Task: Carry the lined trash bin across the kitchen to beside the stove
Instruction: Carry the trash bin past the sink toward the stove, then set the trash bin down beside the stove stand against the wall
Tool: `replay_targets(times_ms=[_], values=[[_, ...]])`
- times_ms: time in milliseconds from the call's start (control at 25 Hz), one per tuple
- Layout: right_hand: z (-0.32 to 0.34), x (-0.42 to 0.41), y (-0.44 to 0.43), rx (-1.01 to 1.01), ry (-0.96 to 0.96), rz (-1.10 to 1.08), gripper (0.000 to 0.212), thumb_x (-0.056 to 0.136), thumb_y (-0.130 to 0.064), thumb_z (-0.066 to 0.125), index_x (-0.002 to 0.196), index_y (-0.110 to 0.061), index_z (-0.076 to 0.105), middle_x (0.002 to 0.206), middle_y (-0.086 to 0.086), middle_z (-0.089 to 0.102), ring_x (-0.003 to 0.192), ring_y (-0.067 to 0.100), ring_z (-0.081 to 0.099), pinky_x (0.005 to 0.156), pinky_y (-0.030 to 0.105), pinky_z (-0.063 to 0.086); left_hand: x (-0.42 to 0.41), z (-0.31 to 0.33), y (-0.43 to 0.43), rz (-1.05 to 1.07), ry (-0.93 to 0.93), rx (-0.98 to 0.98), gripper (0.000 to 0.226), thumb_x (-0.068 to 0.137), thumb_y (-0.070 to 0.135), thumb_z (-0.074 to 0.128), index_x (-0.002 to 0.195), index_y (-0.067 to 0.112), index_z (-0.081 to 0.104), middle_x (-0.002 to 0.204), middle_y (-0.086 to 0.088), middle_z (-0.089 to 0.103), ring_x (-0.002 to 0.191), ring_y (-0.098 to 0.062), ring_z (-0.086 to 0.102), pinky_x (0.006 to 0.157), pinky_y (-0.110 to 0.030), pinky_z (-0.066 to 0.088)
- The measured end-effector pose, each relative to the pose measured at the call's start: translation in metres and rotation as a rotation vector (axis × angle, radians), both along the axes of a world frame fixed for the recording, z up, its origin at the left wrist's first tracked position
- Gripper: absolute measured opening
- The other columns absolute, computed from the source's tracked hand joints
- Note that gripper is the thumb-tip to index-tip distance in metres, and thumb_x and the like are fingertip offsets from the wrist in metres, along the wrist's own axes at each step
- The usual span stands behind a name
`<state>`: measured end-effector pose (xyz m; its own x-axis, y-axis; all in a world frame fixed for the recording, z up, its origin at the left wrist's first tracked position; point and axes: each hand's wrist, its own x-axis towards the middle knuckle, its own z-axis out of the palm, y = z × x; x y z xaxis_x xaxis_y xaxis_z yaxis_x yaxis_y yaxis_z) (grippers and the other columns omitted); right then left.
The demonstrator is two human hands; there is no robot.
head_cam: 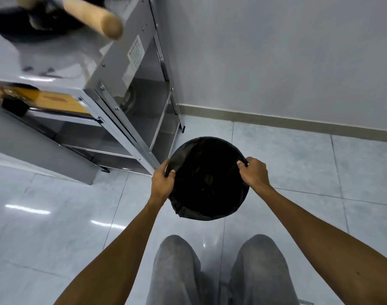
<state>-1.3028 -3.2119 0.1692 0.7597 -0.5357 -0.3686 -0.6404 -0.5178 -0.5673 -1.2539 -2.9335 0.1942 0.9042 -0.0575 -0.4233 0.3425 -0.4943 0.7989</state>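
Hands are gripping the round trash bin lined with a black plastic bag (207, 179) at opposite sides of its rim in the head view. The left hand (163, 180) is clasping the left edge, thumb curling over the liner into the opening, and the right hand (253, 173) is clasping the right edge, fingers folding over the rim in the same way. Both bare forearms are reaching forward and down from the bottom of the picture, above two legs in grey trousers (219, 271).

The bin is sitting just beside the near right corner of the stainless steel stove stand (131, 119); its left rim and the left hand are lying close against the stand's slanting metal corner post, and whether they are touching I cannot tell. Whether the bin is resting on the floor or hanging above it is also unclear. To the right of the bin and behind it, bare floor is stretching to the wall.

The glossy pale grey tiled floor (56, 205) is reflecting ceiling lights. The plain grey wall (276, 62) is meeting the floor at a beige skirting strip (287, 123). On the stove's top surface a dark pan with a thick light wooden handle (93, 17) is jutting toward the camera, blurred.
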Motion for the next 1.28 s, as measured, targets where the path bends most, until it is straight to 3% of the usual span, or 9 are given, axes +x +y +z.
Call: replay_targets(times_ms=[320, 640, 880, 1040, 1160, 1280], values=[[-0.141, 0.027, -0.014, -0.082, -0.01, 0.073, 0.026, 0.095, -0.029, 0.056, 0.094, -0.003, 0.063, 0.095, 0.019, 0.067, 0.088, 0.038, 0.064, 0.068, 0.033, 0.045, 0.032, -0.137, -0.006, -0.236, -0.125, 0.215, 0.046, 0.099, 0.024, 0.048, 0.143, 0.019, 0.042, 0.126, -0.019, 0.061, 0.116, -0.04, 0.06, 0.101, -0.052, 0.051], [-0.178, 0.032, -0.008, -0.136, -0.119, 0.045, 0.024, 0.098, -0.022, 0.049, 0.095, -0.001, 0.06, 0.095, 0.019, 0.063, 0.085, 0.038, 0.063, 0.068, 0.038, 0.048, 0.034, -0.178, -0.015, -0.217, -0.194, 0.352, 0.054, 0.101, 0.029, 0.045, 0.152, 0.02, 0.03, 0.136, -0.023, 0.045, 0.121, -0.045, 0.053, 0.105, -0.054, 0.046], [-0.184, 0.02, -0.002, -0.119, -0.16, 0.005, 0.035, 0.102, -0.035, 0.042, 0.112, -0.005, 0.057, 0.107, 0.017, 0.061, 0.095, 0.037, 0.063, 0.07, 0.037, 0.044, 0.027, -0.191, -0.018, -0.098, -0.224, 0.315, 0.056, 0.102, 0.035, 0.041, 0.154, 0.023, 0.027, 0.139, -0.019, 0.045, 0.123, -0.041, 0.054, 0.103, -0.054, 0.046], [-0.19, 0.004, 0.007, 0.062, -0.179, -0.172, 0.048, 0.101, -0.046, 0.04, 0.136, -0.014, 0.049, 0.127, 0.014, 0.061, 0.114, 0.035, 0.06, 0.089, 0.044, 0.048, 0.012, -0.195, -0.022, 0.014, -0.217, 0.228, 0.065, 0.099, 0.035, 0.049, 0.156, 0.018, 0.023, 0.148, -0.017, 0.041, 0.133, -0.038, 0.046, 0.108, -0.052, 0.043], [-0.19, 0.004, 0.016, 0.246, -0.262, -0.207, 0.042, 0.105, -0.038, 0.036, 0.133, -0.01, 0.05, 0.116, 0.01, 0.063, 0.102, 0.027, 0.059, 0.085, 0.038, 0.047, 0.008, -0.201, -0.03, 0.001, -0.243, 0.12, 0.061, 0.1, 0.033, 0.048, 0.153, 0.016, 0.024, 0.151, -0.013, 0.042, 0.137, -0.034, 0.043, 0.112, -0.052, 0.039], [-0.192, 0.019, 0.019, 0.248, -0.325, -0.301, 0.034, 0.106, -0.034, 0.034, 0.12, -0.01, 0.054, 0.1, 0.007, 0.064, 0.093, 0.029, 0.062, 0.076, 0.036, 0.047, 0.026, -0.211, -0.039, 0.06, -0.259, 0.093, 0.055, 0.102, 0.028, 0.043, 0.152, 0.015, 0.026, 0.151, -0.012, 0.043, 0.139, -0.032, 0.042, 0.115, -0.05, 0.036]])
